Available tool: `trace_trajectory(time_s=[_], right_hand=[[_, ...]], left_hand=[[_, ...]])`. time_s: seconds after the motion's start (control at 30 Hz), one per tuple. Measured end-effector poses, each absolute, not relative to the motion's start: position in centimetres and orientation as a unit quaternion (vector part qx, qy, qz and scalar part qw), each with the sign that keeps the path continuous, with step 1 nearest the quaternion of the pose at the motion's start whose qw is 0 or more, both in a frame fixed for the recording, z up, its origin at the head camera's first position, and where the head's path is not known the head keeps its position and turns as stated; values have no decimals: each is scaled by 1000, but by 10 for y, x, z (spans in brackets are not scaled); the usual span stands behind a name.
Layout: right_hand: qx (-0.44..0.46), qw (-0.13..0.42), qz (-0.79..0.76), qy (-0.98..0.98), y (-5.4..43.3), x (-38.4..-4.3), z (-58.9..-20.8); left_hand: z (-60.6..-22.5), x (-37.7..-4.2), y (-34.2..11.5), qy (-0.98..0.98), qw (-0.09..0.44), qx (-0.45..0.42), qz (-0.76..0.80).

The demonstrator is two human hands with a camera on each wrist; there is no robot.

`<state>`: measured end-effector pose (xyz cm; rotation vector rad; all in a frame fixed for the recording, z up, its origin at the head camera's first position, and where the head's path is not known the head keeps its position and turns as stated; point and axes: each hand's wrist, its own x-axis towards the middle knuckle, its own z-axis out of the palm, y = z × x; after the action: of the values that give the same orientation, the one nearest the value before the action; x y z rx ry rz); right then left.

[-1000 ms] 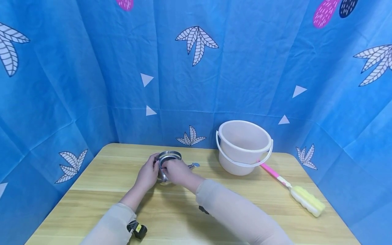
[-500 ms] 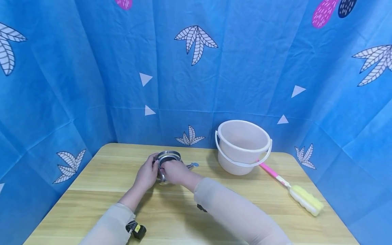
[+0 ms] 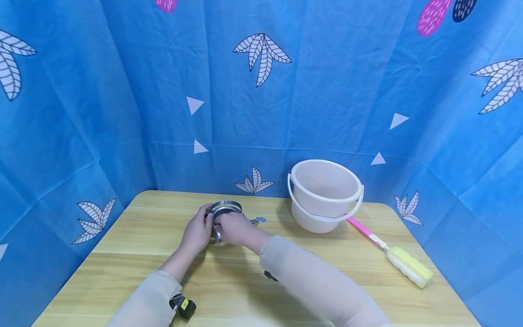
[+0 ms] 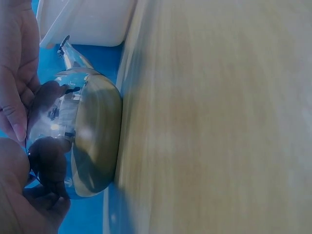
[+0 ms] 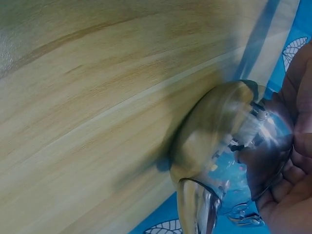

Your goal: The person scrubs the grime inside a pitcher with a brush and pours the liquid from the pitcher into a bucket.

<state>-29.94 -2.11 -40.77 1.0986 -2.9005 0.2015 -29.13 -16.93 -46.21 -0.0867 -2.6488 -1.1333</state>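
A shiny stainless steel teapot stands upright at the left middle of the table, its spout pointing right. My left hand holds it from the left, with fingers curled against its side in the left wrist view. From the right, my right hand grips the near rim, its fingers dipping into the open mouth. Behind the mouth rises a round metal ring. In the right wrist view, curled fingers of the right hand lie close to the polished body, which mirrors both hands.
A white bucket with its handle hanging down stands at the back right. Leaning out from beside it is a pink-handled sponge brush with a yellow and white head. Blue printed curtains enclose the wooden table at the back and sides.
Both hands stay on the teapot in nearly the same place. The whole head view shifts only slightly; the bucket and brush have not moved.
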Motion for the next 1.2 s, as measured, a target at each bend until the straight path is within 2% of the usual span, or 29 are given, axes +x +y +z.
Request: trace_trajectory(time_s=[1.2], right_hand=[[348, 30, 111, -930, -20, -300, -402]], left_hand=[[-459, -292, -169, -912, 123, -17, -391]])
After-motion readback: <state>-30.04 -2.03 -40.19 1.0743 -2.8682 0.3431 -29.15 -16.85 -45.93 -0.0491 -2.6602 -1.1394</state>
